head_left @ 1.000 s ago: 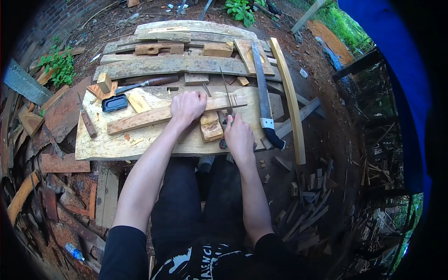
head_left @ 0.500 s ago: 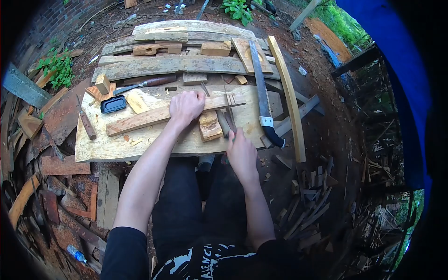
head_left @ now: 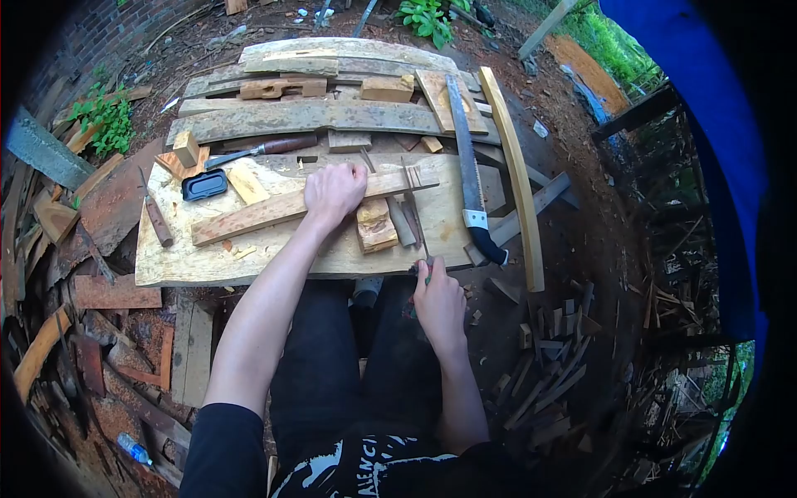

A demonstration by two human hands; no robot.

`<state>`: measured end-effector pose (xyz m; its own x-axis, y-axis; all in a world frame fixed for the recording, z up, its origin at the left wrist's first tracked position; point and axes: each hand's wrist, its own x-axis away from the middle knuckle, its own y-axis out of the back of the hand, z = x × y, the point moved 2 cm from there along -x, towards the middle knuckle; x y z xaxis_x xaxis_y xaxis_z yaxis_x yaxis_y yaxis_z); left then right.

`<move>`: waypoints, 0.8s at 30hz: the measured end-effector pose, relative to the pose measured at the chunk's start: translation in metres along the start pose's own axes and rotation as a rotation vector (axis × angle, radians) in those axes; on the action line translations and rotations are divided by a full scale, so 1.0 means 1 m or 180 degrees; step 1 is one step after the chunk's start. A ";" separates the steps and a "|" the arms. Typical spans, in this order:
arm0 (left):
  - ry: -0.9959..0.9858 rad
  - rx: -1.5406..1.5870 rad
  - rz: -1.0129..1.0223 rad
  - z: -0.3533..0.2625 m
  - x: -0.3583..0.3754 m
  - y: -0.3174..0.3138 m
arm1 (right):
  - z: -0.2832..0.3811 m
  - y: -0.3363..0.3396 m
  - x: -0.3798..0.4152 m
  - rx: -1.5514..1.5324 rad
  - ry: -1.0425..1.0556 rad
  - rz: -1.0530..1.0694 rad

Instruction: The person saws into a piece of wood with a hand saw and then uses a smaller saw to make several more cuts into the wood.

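Observation:
My left hand [head_left: 335, 194] is closed over a long wooden bar [head_left: 257, 217], which lies at a slant on the pale board [head_left: 178, 264]. Notches show near the bar's right end. My right hand [head_left: 440, 303] grips a thin metal tool [head_left: 417, 214] by its handle at the board's front edge. The tool's narrow shaft crosses the bar at the notches. Whether it is a file or a small saw is hard to tell. Below the bar sits a rough wooden block [head_left: 377, 226], with a grey piece [head_left: 401, 222] beside it.
A handsaw [head_left: 466, 158] with a black handle lies right of the bar. Further right stretches a long curved strip [head_left: 515, 174]. On the left are a black tray [head_left: 203, 184], a small block [head_left: 186, 148] and a wooden-handled tool [head_left: 157, 220]. Planks [head_left: 307, 119] lie behind.
My right hand has moved down toward my body and slightly right, drawing the thin tool back across the bar. My left hand stays on the bar.

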<state>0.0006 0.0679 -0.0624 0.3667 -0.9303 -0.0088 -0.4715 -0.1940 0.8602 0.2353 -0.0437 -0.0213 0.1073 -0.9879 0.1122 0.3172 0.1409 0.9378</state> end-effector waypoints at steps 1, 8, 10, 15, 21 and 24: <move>-0.0022 -0.0017 0.0007 0.000 0.000 -0.001 | 0.001 -0.001 -0.001 -0.0005 -0.0008 0.0006; -0.0137 -0.0005 0.0000 0.001 0.000 0.000 | 0.027 -0.021 -0.081 -0.0096 0.0378 -0.0360; -0.0121 0.0041 0.0037 0.001 0.000 0.000 | 0.029 -0.020 -0.087 -0.0139 0.0434 -0.0441; -0.0017 -0.0062 0.0001 0.000 -0.001 0.001 | 0.016 -0.019 -0.058 -0.0150 0.0264 -0.0349; -0.0065 -0.0009 0.0055 0.000 0.000 0.002 | -0.005 -0.011 -0.003 -0.0185 0.0085 -0.0100; -0.0153 0.0008 0.0044 0.002 0.000 -0.003 | -0.001 -0.019 -0.025 -0.0174 0.0181 -0.0161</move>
<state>0.0000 0.0680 -0.0659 0.3212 -0.9468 -0.0213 -0.4785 -0.1816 0.8591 0.2271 -0.0218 -0.0423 0.1426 -0.9888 0.0447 0.3745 0.0957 0.9223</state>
